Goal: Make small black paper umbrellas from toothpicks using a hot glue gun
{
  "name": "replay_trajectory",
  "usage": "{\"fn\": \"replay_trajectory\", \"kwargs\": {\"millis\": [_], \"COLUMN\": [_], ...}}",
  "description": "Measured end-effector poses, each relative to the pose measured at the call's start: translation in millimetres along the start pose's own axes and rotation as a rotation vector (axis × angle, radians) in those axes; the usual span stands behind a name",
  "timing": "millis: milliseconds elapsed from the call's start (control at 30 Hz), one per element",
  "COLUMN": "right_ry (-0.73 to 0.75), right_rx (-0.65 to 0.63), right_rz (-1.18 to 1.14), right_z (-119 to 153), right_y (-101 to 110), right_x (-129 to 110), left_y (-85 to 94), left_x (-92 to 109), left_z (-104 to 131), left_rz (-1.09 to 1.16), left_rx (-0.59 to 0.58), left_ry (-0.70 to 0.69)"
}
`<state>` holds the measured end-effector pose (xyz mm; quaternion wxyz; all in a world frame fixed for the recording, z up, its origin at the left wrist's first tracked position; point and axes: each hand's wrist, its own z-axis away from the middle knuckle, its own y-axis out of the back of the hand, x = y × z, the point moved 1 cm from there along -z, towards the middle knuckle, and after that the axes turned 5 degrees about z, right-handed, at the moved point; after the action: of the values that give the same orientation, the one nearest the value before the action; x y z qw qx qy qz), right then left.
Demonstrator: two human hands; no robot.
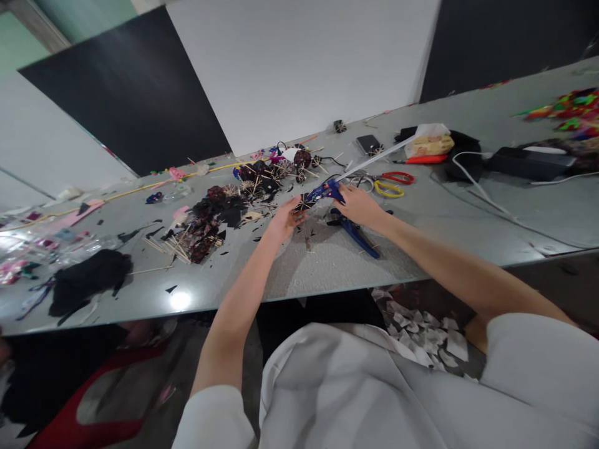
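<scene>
My right hand (359, 206) is wrapped round a blue hot glue gun (329, 190). A long whitish glue stick (377, 159) juts from the gun's back, up and to the right. In the fingers of my left hand (284, 220) is a small black piece with pale sticks (306, 201) fanning out from it. The gun's nozzle is close to this piece; whether they touch I cannot tell. Below my right hand lies a blue-handled tool (358, 238), its head partly hidden. Scissors with red handles (399, 178) and yellow handles (389, 189) lie to the right.
Left of my hands spread dark crumpled scraps (206, 231), loose wooden sticks (171, 248) and spiky stick pieces (255, 178). A phone (369, 144), a white cable (491, 202) and a black cloth (91, 280) lie on the grey table (262, 274).
</scene>
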<state>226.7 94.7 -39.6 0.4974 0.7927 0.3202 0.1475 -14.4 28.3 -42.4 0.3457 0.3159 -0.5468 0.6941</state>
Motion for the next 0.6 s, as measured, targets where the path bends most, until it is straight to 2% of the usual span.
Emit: {"fn": "replay_trajectory", "kwargs": {"millis": [133, 300, 600], "right_ry": [0.021, 0.016, 0.023], "right_rx": [0.015, 0.027, 0.037], "right_rz": [-0.014, -0.008, 0.003], "right_z": [-0.9, -1.0, -1.0], "right_y": [-2.1, -4.6, -7.9], "right_x": [1.9, 4.1, 6.8], "left_y": [-0.4, -4.7, -3.9], "left_x": [-0.9, -3.7, -6.7], "left_z": [-1.0, -0.8, -0.4], "left_rz": [-0.028, -0.105, -0.364], "left_rx": [0.011, 0.071, 0.036], "left_ry": [-0.023, -0.115, -0.233]}}
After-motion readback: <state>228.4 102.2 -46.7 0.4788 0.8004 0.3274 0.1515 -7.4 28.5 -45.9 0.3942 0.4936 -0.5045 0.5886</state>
